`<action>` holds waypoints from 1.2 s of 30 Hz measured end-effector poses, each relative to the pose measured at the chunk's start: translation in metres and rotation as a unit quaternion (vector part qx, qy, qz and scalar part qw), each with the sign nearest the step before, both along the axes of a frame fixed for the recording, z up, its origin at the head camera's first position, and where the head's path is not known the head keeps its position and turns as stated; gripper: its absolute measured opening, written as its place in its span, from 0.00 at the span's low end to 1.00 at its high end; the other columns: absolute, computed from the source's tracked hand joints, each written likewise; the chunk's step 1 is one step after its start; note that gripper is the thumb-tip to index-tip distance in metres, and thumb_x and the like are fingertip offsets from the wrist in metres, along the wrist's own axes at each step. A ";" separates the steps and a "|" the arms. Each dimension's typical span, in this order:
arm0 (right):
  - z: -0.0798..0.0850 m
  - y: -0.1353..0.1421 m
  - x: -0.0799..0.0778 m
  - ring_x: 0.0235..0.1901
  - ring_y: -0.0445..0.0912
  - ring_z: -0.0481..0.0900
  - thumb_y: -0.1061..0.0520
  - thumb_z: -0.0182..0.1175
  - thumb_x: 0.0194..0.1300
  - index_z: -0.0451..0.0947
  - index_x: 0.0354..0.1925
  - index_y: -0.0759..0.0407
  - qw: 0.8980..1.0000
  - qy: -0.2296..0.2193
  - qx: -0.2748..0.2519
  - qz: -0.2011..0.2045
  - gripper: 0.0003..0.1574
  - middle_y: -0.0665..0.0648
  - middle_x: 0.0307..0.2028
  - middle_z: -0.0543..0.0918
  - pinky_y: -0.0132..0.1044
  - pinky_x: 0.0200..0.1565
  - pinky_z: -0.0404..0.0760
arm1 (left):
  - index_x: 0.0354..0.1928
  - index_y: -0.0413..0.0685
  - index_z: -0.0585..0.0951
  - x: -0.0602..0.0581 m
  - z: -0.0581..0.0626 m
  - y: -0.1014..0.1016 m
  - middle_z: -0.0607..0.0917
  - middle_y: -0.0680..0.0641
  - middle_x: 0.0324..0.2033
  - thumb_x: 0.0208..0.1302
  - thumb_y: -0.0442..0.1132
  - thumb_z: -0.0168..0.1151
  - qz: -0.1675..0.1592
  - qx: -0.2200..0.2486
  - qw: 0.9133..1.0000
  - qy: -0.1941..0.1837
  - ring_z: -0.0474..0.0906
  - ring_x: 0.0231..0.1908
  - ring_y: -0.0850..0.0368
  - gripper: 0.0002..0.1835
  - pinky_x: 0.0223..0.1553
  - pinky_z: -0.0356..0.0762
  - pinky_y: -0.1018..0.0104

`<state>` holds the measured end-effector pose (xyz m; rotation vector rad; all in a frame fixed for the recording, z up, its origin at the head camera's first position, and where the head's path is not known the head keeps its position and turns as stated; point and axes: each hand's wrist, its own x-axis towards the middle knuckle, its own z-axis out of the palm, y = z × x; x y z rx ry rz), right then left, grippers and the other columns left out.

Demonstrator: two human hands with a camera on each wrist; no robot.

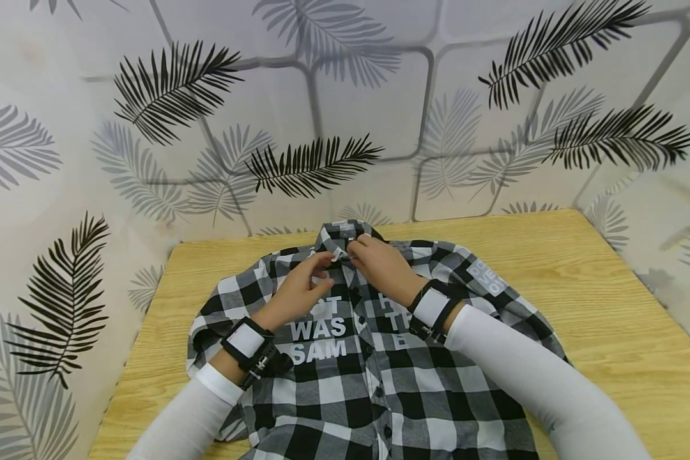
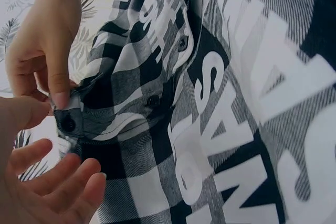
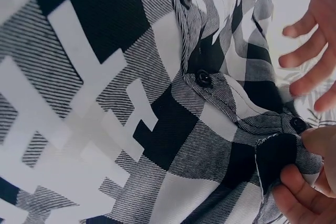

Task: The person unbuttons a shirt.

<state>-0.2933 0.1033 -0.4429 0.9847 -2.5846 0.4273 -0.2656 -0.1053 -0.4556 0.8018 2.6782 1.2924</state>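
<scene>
A black, grey and white checked button shirt with white lettering lies front up, collar away from me. At its neck my right hand pinches the collar band, the thumb close to the top button. From the other side my left hand reaches the same edge. Its topmost digit meets the band, while several loosely bent fingers stay spread below and hold nothing. Lower front buttons run down the placket. Part of the collar is hidden behind the fingers.
The shirt lies on a wood-grain table. Behind it rises a pale wall printed with black and grey leaves. One sleeve, with a white printed patch, extends to the right, partly under my right forearm.
</scene>
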 end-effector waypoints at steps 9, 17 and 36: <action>0.003 0.001 0.014 0.38 0.39 0.68 0.59 0.57 0.60 0.72 0.41 0.53 0.998 0.006 -0.010 0.064 0.10 0.50 0.38 0.74 0.35 0.35 0.78 | 0.46 0.49 0.77 0.007 0.002 0.009 0.81 0.50 0.39 0.63 0.42 0.53 0.016 -0.001 0.997 0.070 0.74 0.35 0.66 0.11 0.35 0.78 0.63; 0.003 0.000 0.021 0.40 0.39 0.69 0.58 0.55 0.61 0.72 0.43 0.51 0.996 -0.011 0.009 0.087 0.10 0.50 0.40 0.74 0.35 0.38 0.78 | 0.40 0.51 0.76 0.008 0.003 0.011 0.78 0.52 0.31 0.61 0.41 0.55 0.052 0.024 0.991 0.120 0.72 0.29 0.65 0.06 0.29 0.76 0.65; 0.003 0.004 0.029 0.35 0.37 0.69 0.51 0.56 0.61 0.71 0.45 0.50 0.995 -0.004 -0.062 0.083 0.14 0.50 0.44 0.72 0.35 0.33 0.76 | 0.35 0.56 0.77 0.005 0.010 0.011 0.77 0.54 0.28 0.61 0.43 0.55 0.010 -0.012 0.997 0.081 0.71 0.25 0.65 0.03 0.27 0.74 0.63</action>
